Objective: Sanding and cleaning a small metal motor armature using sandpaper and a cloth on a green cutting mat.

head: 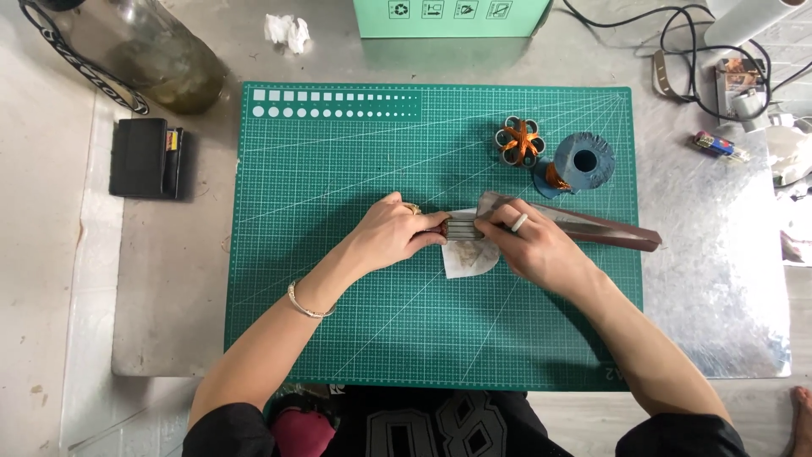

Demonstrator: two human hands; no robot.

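Note:
My left hand and my right hand meet at the middle of a green cutting mat. Between them they grip a small grey ribbed metal block with a reddish-brown end under my left fingers. A pale scrap of paper lies on the mat just below the block. A long brown and grey flat strip runs from under my right hand out to the right. My left wrist carries a thin bracelet, and my right hand wears a pale ring.
A copper-wound ring coil and a blue spool stand at the mat's upper right. A black wallet-like case and a glass bottle lie left. A green box, cables and a lighter sit behind.

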